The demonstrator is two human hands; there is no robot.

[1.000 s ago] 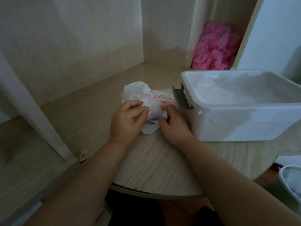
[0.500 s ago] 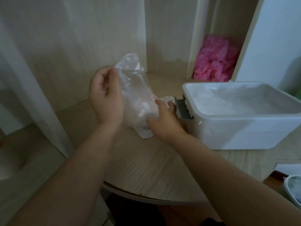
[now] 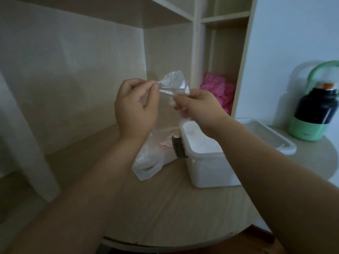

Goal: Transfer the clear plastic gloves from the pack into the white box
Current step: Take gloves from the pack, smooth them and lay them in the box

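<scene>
A clear plastic glove (image 3: 174, 84) is held up in the air between both hands. My left hand (image 3: 136, 109) pinches its left edge with thumb and fingertips. My right hand (image 3: 198, 107) pinches its right side, and part of the film hangs down behind that hand. Below them the pack (image 3: 152, 153), a white plastic bag with red print, lies on the round wooden table (image 3: 165, 208). The white box (image 3: 207, 169), open, with a dark grey latch on its left end, stands just right of the pack with pale plastic inside.
The box's lid (image 3: 271, 136) lies behind the box. A dark bottle with a green base and handle (image 3: 311, 110) stands at the right. Pink plastic (image 3: 220, 92) fills a shelf niche behind my hands. A wooden panel wall is on the left.
My left hand drew a glove out of the pack and lifted it. My right hand left the pack and rose to take the glove's other side. The camera tilted upward.
</scene>
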